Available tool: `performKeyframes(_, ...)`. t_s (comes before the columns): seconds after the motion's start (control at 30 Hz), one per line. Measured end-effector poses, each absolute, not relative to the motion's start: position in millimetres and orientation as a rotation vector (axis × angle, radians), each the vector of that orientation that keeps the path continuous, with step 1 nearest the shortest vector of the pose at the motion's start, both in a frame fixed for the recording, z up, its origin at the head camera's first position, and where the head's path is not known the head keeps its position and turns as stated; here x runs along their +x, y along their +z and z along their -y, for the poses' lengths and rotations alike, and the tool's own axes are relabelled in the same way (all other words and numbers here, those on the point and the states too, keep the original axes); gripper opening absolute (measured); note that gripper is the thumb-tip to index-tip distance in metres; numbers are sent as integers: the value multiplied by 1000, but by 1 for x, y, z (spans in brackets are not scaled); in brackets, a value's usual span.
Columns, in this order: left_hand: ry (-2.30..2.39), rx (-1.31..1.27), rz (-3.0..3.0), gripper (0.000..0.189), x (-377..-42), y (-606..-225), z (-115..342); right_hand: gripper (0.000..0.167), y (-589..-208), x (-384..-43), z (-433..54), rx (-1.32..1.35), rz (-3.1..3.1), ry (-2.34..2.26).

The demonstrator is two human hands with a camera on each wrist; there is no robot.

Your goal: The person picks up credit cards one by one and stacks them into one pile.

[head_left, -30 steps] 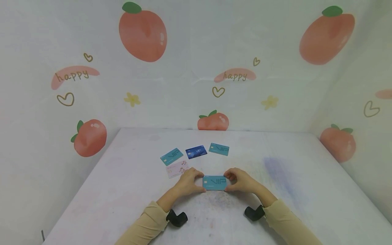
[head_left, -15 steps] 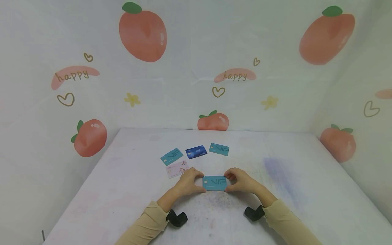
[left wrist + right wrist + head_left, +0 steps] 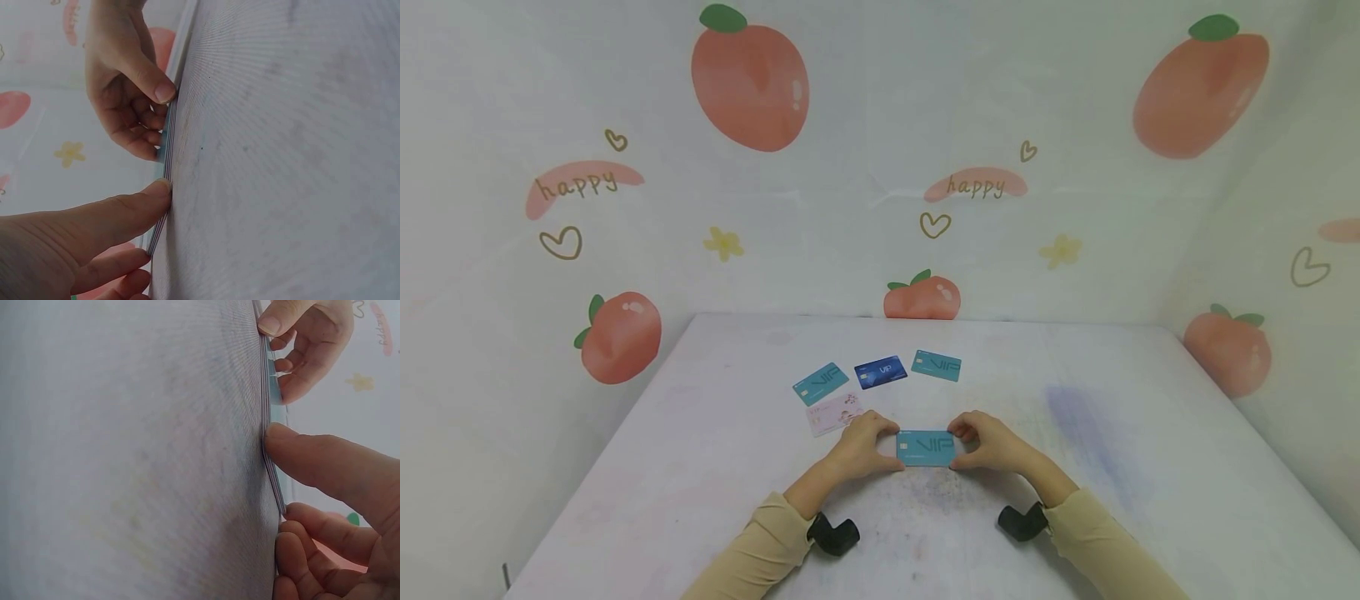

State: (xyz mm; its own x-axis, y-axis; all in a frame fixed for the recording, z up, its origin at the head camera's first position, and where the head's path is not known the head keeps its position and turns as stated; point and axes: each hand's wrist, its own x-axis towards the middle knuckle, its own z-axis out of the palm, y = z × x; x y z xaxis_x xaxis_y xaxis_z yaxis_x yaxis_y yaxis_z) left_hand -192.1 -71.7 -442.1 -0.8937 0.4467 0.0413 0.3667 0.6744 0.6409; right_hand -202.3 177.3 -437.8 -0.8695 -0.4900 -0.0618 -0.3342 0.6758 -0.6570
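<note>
A teal VIP card [image 3: 925, 448] tops a small stack of cards at the middle of the table. In the left wrist view the stack's layered edge [image 3: 167, 156] shows several thin cards lying flush. My left hand [image 3: 859, 447] grips the stack's left end, thumb on the near corner and fingers at the far corner. At the right end, my right hand [image 3: 995, 444] pinches the opposite corners the same way. The right wrist view shows the right thumb [image 3: 312, 450] against the layered cards [image 3: 265, 394]. The stack appears to rest on the tabletop.
Behind the hands lie a teal card [image 3: 821, 384], a dark blue card [image 3: 881, 372] and another teal card [image 3: 936, 366]. A pink card [image 3: 833, 414] lies just beyond the left hand, partly hidden by it. A fruit-print backdrop [image 3: 865, 108] rises at the table's [image 3: 700, 467] rear.
</note>
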Motion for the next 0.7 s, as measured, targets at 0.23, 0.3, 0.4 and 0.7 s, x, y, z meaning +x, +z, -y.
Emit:
performKeyframes(0.23,1010,675,-2765,54,-192,-441,72,47,-437,-202,-177,-661,-2657,-965)
performKeyframes(0.3,1008,675,-2766,54,-192,-441,72,47,-436,-202,-177,-659,-2662,-961)
performKeyframes(0.4,996,680,-2773,54,-192,-441,72,47,-436,-202,-176,-649,-2661,-959)
performKeyframes(0.7,1011,666,-2763,55,-192,-441,72,48,-437,-203,-177,-627,-2647,-964)
